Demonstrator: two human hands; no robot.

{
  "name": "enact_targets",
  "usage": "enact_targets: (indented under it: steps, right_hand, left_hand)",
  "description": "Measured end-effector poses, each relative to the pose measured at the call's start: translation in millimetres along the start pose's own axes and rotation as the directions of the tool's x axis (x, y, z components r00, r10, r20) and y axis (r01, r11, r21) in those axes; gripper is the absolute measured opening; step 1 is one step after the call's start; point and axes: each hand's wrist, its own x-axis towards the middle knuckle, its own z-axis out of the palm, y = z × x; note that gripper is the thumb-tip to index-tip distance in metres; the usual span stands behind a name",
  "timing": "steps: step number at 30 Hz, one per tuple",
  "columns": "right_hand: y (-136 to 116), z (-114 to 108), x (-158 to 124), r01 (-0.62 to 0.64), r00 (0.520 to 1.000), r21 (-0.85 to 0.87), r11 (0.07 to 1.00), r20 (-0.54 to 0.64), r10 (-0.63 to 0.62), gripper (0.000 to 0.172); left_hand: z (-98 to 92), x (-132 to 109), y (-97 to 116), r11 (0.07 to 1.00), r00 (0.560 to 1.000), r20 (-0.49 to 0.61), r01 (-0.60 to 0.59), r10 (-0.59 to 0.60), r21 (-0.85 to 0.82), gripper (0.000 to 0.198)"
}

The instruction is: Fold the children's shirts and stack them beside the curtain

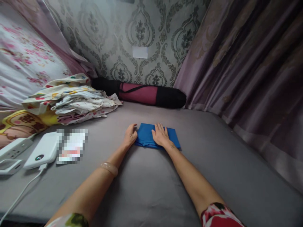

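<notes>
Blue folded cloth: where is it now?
Head view, centre of the grey mattress: folded blue cloth lies under the right hand, left hand at its left edge.

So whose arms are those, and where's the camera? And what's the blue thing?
There is no machine here: those are a person's own two bare arms. The camera sits on the person's head and looks forward and down, so you see roughly what they see. The right hand lies flat on a folded blue cloth. The left hand rests at the cloth's left edge with its fingers curled; I cannot tell whether it pinches the cloth. Everything lies on a grey bed sheet. To the left are a pile of patterned fabrics, a white power bank and a power strip. At the back, by the wall, lies a pink and black rolled bag.
</notes>
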Motion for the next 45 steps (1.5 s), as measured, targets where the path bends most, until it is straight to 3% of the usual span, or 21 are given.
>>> enact_targets:
  steps: [4,8,15,18,22,27,34,38,42,45]
  right_hand:
    - [-23.8,15.1,5.4,0.001,1.0,0.028,1.0,0.008,-0.002,0.062]
    - [-24.6,23.9,5.8,-0.006,1.0,-0.003,1.0,-0.012,0.006,0.06]
    - [-29.3,9.8,9.9,-0.039,0.996,0.021,0.999,0.084,0.037,0.06]
    - [-46.8,6.4,14.2,-0.007,0.999,0.035,0.999,0.05,0.005,0.059]
    - [-72.7,17.5,18.4,0.063,0.998,0.052,0.997,0.003,-0.063,0.059]
    - [-81.7,31.6,17.6,0.056,0.998,0.071,0.996,0.003,-0.056,0.06]
    - [-75.5,29.0,20.2,0.071,0.997,0.19,0.979,0.018,-0.076,0.054]
    - [-51.5,13.9,25.3,0.046,0.996,0.336,0.941,0.052,-0.068,0.05]
    - [-5.2,-4.1,10.0,0.013,0.998,0.21,0.978,-0.062,0.0,0.051]
    - [23.0,-6.7,-7.6,0.001,0.998,0.056,0.998,-0.055,0.002,0.053]
  left_hand:
    - [-0.3,1.2,-1.2,0.999,1.0,-0.004,0.031,-0.031,-0.043,0.049]
    - [1.3,2.7,-2.2,0.995,0.998,-0.009,0.068,-0.069,-0.077,0.049]
    - [-0.6,2.4,-0.9,0.99,0.995,-0.006,0.099,-0.1,-0.097,0.044]
    - [-0.8,3.4,-0.5,0.989,0.994,-0.011,0.104,-0.106,-0.105,0.04]
    - [0.4,6.1,-0.4,0.987,0.992,-0.017,0.119,-0.122,-0.108,0.035]
    - [0.7,5.9,0.7,0.99,0.995,0.003,0.095,-0.095,-0.105,0.035]
    - [-2.1,3.0,4.2,0.996,0.994,0.104,-0.035,0.043,-0.082,0.039]
    - [-2.9,2.4,4.4,0.989,0.973,0.183,-0.13,0.141,-0.068,0.043]
    - [-3.2,-1.3,7.9,0.976,0.944,0.271,-0.212,0.191,0.05,0.048]
    - [-4.4,-5.4,13.8,0.959,0.916,0.364,-0.238,0.169,0.152,0.051]
